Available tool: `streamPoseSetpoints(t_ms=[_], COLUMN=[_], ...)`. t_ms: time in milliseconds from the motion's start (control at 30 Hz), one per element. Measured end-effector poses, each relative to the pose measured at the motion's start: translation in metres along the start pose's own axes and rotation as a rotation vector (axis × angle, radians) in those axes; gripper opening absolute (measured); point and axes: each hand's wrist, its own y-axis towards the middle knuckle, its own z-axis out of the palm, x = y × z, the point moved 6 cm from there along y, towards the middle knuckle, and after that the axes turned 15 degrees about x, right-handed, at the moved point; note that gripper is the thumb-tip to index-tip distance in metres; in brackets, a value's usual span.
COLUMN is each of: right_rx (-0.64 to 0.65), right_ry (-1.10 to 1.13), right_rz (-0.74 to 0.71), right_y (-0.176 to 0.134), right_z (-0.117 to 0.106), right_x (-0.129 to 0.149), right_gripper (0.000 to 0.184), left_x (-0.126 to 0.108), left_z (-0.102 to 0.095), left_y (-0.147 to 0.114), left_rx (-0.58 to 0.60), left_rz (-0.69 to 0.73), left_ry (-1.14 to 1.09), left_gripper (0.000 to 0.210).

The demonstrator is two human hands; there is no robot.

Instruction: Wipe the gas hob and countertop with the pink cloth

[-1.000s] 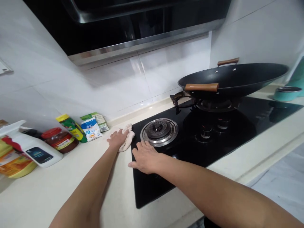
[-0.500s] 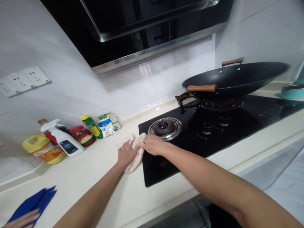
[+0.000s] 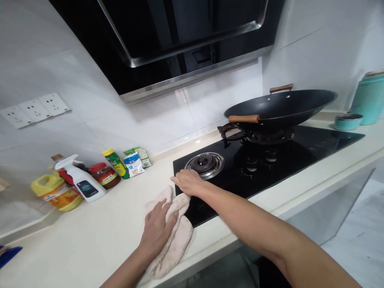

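Note:
A pale pinkish cloth (image 3: 180,242) lies bunched on the counter, across the front left corner of the black gas hob (image 3: 231,182). My left hand (image 3: 159,226) presses down on it, fingers bent into its folds. My right hand (image 3: 187,183) rests at the hob's left edge, just in front of the bare burner (image 3: 205,164). Its fingers are curled, and what is under them is hidden. The cloth's upper end meets the heel of that hand.
A black wok (image 3: 279,108) with wooden handles sits on the far burner. Along the wall stand a yellow jug (image 3: 57,192), a white spray bottle (image 3: 82,180), a red-lidded jar (image 3: 105,175) and packets. Another person's hand touches a blue cloth (image 3: 10,256) at far left. The range hood (image 3: 180,36) hangs above.
My left hand has drawn the cloth toward the counter's front edge, and more of it shows. My right hand stays by the hob's edge, now apart from most of the cloth. The view has shifted.

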Motion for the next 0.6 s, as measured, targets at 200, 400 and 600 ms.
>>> streamPoseSetpoints(t_ms=[200, 400, 600], right_rx=[-0.157, -0.151, -0.045], right_ry=[-0.016, -0.053, -0.069], right_rz=[0.018, -0.097, -0.157], right_y=[-0.008, -0.016, -0.018], right_z=[-0.038, -0.040, -0.027], right_x=[-0.007, 0.016, 0.022], right_gripper=[0.057, 0.053, 0.055], left_x=[-0.022, -0.059, -0.112], left_z=[-0.006, -0.020, -0.012], left_y=[0.035, 0.047, 0.074], left_rx=[0.020, 0.034, 0.023], left_rz=[-0.065, 0.014, 0.381], left_ry=[0.004, 0.138, -0.246], left_gripper=[0.036, 0.034, 0.044])
